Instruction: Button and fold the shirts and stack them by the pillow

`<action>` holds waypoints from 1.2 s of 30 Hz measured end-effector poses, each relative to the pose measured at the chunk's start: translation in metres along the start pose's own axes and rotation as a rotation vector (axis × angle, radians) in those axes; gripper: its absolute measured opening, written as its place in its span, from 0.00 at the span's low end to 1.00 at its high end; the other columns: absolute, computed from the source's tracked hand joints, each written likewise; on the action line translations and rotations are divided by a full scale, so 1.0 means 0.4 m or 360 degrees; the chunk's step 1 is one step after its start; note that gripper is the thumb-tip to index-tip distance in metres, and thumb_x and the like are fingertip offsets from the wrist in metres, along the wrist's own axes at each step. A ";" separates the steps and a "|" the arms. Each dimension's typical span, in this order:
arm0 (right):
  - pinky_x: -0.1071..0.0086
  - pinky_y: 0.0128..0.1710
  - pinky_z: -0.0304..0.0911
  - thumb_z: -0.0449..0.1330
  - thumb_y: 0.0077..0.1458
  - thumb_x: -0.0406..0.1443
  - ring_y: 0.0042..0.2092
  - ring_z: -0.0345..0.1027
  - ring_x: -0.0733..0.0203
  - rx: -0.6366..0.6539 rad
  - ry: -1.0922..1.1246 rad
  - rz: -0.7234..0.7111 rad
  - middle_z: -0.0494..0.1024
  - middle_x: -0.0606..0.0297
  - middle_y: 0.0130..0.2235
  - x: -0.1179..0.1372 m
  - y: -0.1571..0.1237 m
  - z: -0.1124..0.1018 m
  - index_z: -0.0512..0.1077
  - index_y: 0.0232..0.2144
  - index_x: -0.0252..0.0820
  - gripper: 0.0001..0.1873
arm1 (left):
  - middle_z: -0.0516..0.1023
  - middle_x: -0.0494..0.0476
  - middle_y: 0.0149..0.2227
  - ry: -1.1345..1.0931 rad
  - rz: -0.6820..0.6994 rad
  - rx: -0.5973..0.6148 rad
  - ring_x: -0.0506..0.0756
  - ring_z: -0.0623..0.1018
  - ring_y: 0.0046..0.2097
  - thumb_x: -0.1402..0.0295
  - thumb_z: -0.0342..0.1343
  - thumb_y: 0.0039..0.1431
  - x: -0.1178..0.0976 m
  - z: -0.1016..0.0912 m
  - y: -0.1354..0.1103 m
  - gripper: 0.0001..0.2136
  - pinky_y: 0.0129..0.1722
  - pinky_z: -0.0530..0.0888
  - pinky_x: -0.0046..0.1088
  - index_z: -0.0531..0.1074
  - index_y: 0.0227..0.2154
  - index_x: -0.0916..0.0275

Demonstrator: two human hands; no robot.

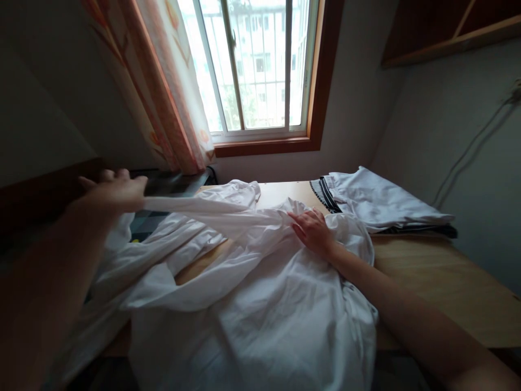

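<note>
A crumpled white shirt (260, 304) spreads over the wooden table and hangs down its near edge. My left hand (116, 190), somewhat blurred and held out at the left, grips the end of a sleeve (191, 205). That sleeve is pulled taut across to my right hand (313, 231), which is closed on the shirt's cloth near its upper part. Another piece of white cloth (191, 239) lies loosely beneath and to the left of the sleeve. The fingertips of my left hand on the cloth are partly hidden.
Folded white clothing (382, 198) with dark striped edging lies at the table's back right. Bare wood of the table (439, 288) shows at the right. Behind stand a window (260, 70) and a patterned curtain (163, 87); a shelf (451, 43) hangs upper right.
</note>
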State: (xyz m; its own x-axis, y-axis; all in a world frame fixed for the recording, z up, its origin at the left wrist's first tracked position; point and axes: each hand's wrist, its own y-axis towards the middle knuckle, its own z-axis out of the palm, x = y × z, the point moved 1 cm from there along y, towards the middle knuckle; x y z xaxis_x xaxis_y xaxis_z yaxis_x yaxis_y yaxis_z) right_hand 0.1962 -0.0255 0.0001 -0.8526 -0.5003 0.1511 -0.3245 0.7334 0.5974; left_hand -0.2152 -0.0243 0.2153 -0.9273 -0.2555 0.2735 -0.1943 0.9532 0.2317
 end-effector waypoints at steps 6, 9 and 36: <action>0.54 0.63 0.47 0.54 0.63 0.33 0.52 0.67 0.52 0.0027 0.0026 0.0065 0.79 0.55 0.49 -0.004 -0.002 0.000 0.68 0.59 0.40 0.22 | 0.76 0.66 0.52 -0.0414 0.1108 0.0123 0.63 0.72 0.55 0.65 0.49 0.62 -0.259 0.086 -0.154 0.17 0.58 0.64 0.42 0.77 0.48 0.63; 0.53 0.64 0.44 0.57 0.62 0.35 0.54 0.65 0.53 0.0070 -0.0006 -0.0054 0.77 0.58 0.51 -0.004 -0.003 0.000 0.71 0.56 0.47 0.20 | 0.80 0.63 0.34 -0.0686 0.1330 0.0303 0.61 0.77 0.40 0.55 0.47 0.64 -0.333 0.114 -0.234 0.20 0.47 0.70 0.38 0.78 0.27 0.60; 0.50 0.62 0.44 0.56 0.60 0.33 0.54 0.65 0.51 0.0198 -0.0142 -0.0030 0.79 0.58 0.47 -0.008 0.004 -0.014 0.77 0.37 0.44 0.09 | 0.82 0.55 0.41 -0.1382 0.2100 0.1877 0.56 0.82 0.37 0.61 0.58 0.58 -0.437 -0.029 -0.529 0.35 0.32 0.76 0.28 0.55 0.68 0.57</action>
State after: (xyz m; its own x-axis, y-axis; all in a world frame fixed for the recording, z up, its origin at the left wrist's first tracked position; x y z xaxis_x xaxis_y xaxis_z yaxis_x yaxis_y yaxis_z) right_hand 0.2004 -0.0252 0.0050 -0.8771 -0.4757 0.0666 -0.3844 0.7782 0.4966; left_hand -0.0084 -0.1833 0.1293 -0.4564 0.3664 -0.8108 0.8894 0.1595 -0.4285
